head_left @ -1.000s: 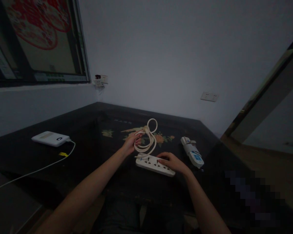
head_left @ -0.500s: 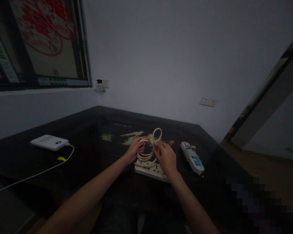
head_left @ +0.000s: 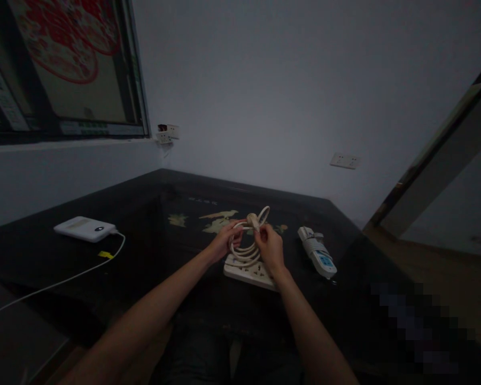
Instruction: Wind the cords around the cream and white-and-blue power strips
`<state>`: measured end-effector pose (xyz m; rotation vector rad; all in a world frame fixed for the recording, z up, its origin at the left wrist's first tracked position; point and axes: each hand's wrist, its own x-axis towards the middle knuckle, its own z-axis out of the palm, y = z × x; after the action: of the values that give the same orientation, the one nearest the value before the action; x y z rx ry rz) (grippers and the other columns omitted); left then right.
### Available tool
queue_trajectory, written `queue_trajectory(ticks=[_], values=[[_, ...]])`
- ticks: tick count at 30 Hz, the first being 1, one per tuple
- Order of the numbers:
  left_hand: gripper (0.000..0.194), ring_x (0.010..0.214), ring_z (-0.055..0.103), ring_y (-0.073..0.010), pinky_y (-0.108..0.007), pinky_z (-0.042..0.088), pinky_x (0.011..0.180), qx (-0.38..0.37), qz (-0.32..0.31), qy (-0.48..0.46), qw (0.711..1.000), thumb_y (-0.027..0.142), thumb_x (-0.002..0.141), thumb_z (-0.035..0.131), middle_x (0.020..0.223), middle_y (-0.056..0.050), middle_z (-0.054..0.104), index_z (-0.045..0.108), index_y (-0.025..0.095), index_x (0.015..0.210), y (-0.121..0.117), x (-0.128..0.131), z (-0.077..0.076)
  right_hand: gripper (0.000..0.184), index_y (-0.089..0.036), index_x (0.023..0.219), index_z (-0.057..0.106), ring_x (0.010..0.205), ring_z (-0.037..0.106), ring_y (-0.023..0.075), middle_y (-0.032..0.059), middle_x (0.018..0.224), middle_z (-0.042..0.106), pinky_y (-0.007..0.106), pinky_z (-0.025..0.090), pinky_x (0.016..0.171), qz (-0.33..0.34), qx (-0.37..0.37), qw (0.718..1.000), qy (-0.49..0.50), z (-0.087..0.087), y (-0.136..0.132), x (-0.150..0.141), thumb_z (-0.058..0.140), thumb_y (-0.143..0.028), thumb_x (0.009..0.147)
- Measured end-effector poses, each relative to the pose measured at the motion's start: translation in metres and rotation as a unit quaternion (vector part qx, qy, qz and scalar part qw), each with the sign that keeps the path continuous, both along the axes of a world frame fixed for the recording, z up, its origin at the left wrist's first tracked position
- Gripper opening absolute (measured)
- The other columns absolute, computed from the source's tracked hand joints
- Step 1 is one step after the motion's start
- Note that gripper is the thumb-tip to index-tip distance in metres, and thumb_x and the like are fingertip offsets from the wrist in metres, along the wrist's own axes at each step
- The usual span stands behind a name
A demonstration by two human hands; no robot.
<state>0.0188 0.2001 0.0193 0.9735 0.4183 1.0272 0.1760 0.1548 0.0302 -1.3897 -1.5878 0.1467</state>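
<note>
A cream-coloured power cord hangs in loose coils between my two hands. My left hand is closed round the left side of the coils. The fingers of my right hand pinch the cord just below its plug, which sticks up at the top. One loop of cord arches above and to the right of the plug. Directly beneath the coils a white power strip lies on the dark table; my right hand and wrist hide its right end.
To the right lies a second power strip with its grey cord wrapped round it. A white box-shaped device with a thin white cable sits at the left, near a yellow tag. Wall sockets are behind the table.
My right hand has drawn in close under the plug, and the plug stands more upright. The loop has swung to the right and narrowed. The camera view has shifted slightly.
</note>
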Motion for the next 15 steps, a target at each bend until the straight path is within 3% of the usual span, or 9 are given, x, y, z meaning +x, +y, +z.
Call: queue_trajectory(ticks=[3, 7, 15], values=[[0.049, 0.043, 0.038, -0.0033, -0.016, 0.024, 0.04, -0.012, -0.011, 0.008, 1.0, 0.035, 0.07, 0.074, 0.062, 0.005, 0.049, 0.059, 0.012, 0.111, -0.001, -0.001, 0.001, 0.015, -0.022, 0.083, 0.051, 0.063, 0.06, 0.0171, 0.003, 0.072, 0.063, 0.027, 0.043, 0.059, 0.03, 0.009, 0.996, 0.081, 0.003, -0.003, 0.003, 0.051, -0.037, 0.084], [0.043, 0.043, 0.04, -0.0046, -0.016, 0.028, 0.041, -0.021, 0.0, 0.01, 1.0, 0.024, 0.07, 0.075, 0.056, 0.007, 0.045, 0.06, 0.013, 0.109, 0.004, -0.004, -0.002, 0.022, -0.023, 0.087, 0.046, 0.054, 0.06, 0.0161, -0.0013, 0.062, 0.062, 0.026, 0.045, 0.054, 0.057, 0.022, 0.98, 0.19, 0.009, -0.005, 0.009, 0.05, -0.045, 0.085], [0.024, 0.057, 0.056, -0.0115, -0.02, 0.041, 0.053, -0.045, 0.035, 0.002, 0.998, 0.022, 0.078, 0.067, 0.056, 0.003, 0.051, 0.064, 0.009, 0.099, 0.012, -0.006, -0.005, 0.034, -0.023, 0.088, 0.044, 0.047, 0.055, 0.0143, -0.0062, 0.054, 0.056, 0.027, 0.043, 0.054, 0.031, 0.078, 0.933, 0.35, 0.015, 0.002, 0.033, 0.057, -0.052, 0.078]])
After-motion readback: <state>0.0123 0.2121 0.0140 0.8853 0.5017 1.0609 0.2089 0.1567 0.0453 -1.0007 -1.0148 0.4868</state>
